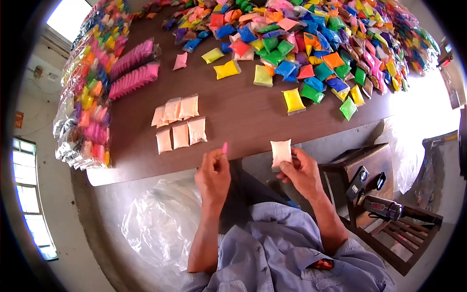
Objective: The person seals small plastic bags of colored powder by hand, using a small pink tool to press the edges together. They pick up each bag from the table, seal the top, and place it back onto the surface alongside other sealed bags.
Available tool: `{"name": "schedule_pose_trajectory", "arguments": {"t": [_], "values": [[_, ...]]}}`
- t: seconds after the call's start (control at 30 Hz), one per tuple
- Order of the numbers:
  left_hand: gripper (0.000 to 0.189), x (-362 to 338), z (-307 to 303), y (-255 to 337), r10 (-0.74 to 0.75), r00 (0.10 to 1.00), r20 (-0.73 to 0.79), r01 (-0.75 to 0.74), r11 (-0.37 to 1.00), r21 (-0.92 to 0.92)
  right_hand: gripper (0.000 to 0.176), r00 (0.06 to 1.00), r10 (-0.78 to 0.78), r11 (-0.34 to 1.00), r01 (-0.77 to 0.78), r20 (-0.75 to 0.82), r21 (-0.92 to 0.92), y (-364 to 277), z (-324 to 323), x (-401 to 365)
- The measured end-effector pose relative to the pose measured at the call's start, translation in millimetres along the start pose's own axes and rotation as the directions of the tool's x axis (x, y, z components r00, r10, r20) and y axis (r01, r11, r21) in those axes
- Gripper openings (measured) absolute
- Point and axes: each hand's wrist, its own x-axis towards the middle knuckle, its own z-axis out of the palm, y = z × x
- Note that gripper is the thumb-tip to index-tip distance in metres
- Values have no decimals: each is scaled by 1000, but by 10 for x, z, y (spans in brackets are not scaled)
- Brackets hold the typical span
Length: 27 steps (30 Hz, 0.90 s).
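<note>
My right hand [299, 173] pinches a pale peach packet [281, 153] by its lower right corner, just in front of the table edge. My left hand [213, 170] is closed with its fingers curled. A small bright pink tip [224, 147] sticks up at its fingers; whether it is a held piece or a fingertip cover I cannot make out. Beyond my left hand, several peach packets [180, 136] lie in two rows on the brown table [233, 107]. The back row overlaps; the front row lies side by side.
A large heap of colourful packets [292, 44] covers the table's far right. Bagged packets [87, 102] line the left edge, beside two bundles of pink packets [134, 80]. A wooden chair [399, 238] with a phone [359, 181] and bottle [382, 207] stands right. Clear plastic [160, 219] lies below left.
</note>
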Motion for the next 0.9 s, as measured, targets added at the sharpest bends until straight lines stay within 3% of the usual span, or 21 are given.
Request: {"name": "schedule_pose_trajectory", "arguments": {"t": [0.13, 0.2, 0.27, 0.3, 0.37, 0.4, 0.47, 0.53, 0.57, 0.67, 0.73, 0.83, 0.87, 0.9], "values": [[6, -13, 22, -88, 13, 995, -99, 1, 990, 143, 34, 996, -83, 996, 82, -21, -19, -112, -100, 0], [8, -83, 245, 97, 93, 990, 103, -127, 910, 394, 33, 983, -114, 993, 115, -141, 0, -145, -108, 20], [7, -119, 589, 251, 320, 920, 227, -372, 895, 246, 34, 976, -155, 988, 154, -151, -15, -205, -116, 31], [7, -124, 703, 376, 320, 923, 214, -367, 899, 239, 36, 961, -190, 981, 195, -199, 7, -223, -136, 19], [6, -91, 863, 603, 453, 879, 147, -465, 884, 57, 37, 923, -238, 965, 259, -302, 32, -268, -209, -30], [6, -47, 866, 584, 461, 875, 149, -471, 881, 45, 37, 918, -242, 964, 263, -315, 27, -264, -284, -62], [5, 87, 767, 421, 442, 897, -3, -434, 883, 179, 38, 903, -245, 967, 256, -352, -15, -247, -464, -105], [6, 181, 582, 310, 217, 976, 5, -212, 947, 242, 38, 890, -250, 965, 262, -381, -21, -208, -514, -135], [7, 263, 539, 256, 188, 982, 0, -182, 955, 235, 38, 881, -252, 964, 265, -401, -24, -142, -533, -116], [9, 485, 736, 210, 242, 970, -35, -228, 946, 229, 39, 873, -257, 963, 269, -414, -32, -112, -480, -114], [12, 590, 931, 301, 243, 970, -8, -236, 947, 216, 39, 872, -260, 962, 271, -415, -33, -134, -458, -135], [14, 559, 1118, 537, 231, 950, 210, -269, 948, 171, 39, 869, -285, 955, 291, -405, -49, -198, -468, -144], [14, 466, 1116, 589, 237, 949, 210, -274, 946, 171, 37, 872, -256, 965, 253, -418, -63, -231, -481, -160], [13, 362, 1081, 650, 283, 926, 251, -308, 949, 64, 36, 873, -225, 974, 214, -432, -76, -246, -489, -160]]}}
